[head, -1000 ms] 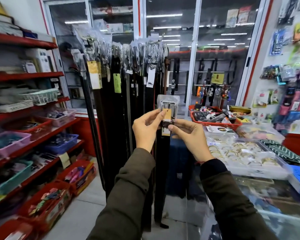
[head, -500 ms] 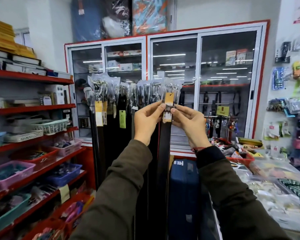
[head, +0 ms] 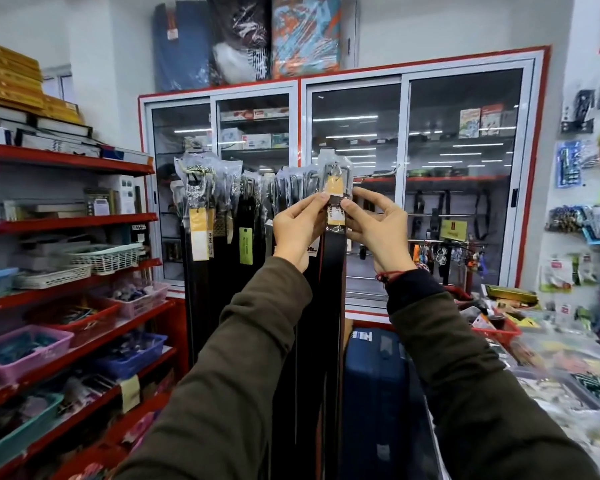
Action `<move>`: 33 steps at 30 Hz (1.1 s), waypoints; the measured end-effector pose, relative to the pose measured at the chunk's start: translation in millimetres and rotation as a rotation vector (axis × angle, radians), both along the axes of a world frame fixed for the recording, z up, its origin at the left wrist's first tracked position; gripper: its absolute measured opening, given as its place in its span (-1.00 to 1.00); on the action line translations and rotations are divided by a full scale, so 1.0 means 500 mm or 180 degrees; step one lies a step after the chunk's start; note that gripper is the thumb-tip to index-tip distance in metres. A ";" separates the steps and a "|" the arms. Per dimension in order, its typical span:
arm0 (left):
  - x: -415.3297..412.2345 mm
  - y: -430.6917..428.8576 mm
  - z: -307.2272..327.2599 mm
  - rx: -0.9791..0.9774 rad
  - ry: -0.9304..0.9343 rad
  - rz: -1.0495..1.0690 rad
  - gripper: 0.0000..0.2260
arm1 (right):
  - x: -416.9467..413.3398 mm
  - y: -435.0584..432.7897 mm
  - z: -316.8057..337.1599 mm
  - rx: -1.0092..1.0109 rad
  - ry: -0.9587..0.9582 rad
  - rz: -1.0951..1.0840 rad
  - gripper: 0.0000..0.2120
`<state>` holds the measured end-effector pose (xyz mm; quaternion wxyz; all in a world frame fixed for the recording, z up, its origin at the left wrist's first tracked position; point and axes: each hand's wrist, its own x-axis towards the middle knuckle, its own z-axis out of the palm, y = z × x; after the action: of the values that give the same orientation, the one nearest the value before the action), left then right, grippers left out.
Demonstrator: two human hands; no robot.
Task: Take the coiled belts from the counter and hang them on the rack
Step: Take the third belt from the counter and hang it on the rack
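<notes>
A shop aisle: red shelves [head: 73, 221] with baskets stand at left, then a rack of hanging belts [head: 222, 216]. The left hand [head: 300, 225] and right hand [head: 374, 225] both pinch a black belt [head: 333, 271] near its plastic-wrapped buckle, raised level with the rack's right end.

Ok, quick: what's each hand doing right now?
Left hand: shut on the belt, just under its buckle.
Right hand: shut on the same belt.

A long black leather belt [head: 332, 271] with a plastic-wrapped metal buckle hangs straight down at the right end of the crowded belt rack [head: 257, 188].
</notes>
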<state>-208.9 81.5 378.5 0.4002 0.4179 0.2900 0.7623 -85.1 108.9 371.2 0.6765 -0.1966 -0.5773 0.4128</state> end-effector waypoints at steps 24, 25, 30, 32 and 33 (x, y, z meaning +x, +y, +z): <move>-0.054 0.053 -0.092 0.0580 0.4095 0.2280 -0.48 | -0.049 0.072 -0.082 0.1355 -0.2529 -0.0926 -0.37; -0.060 0.055 -0.090 0.0560 0.4163 0.2270 -0.48 | -0.050 0.073 -0.081 0.1360 -0.2600 -0.0955 -0.34; -0.082 0.044 -0.088 0.0683 0.4253 0.2347 -0.49 | -0.052 0.068 -0.096 0.1455 -0.2496 -0.1098 -0.34; -0.093 0.031 -0.094 0.0778 0.4285 0.2522 -0.50 | -0.061 0.061 -0.108 0.1502 -0.2329 -0.1318 -0.38; -0.102 0.023 -0.098 0.0830 0.4311 0.2652 -0.50 | -0.068 0.056 -0.114 0.1523 -0.2259 -0.1483 -0.39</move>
<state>-259.9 93.0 329.5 -0.2316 0.6902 0.5104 0.4577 -119.1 137.1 314.0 0.5385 -0.2883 -0.7917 0.0136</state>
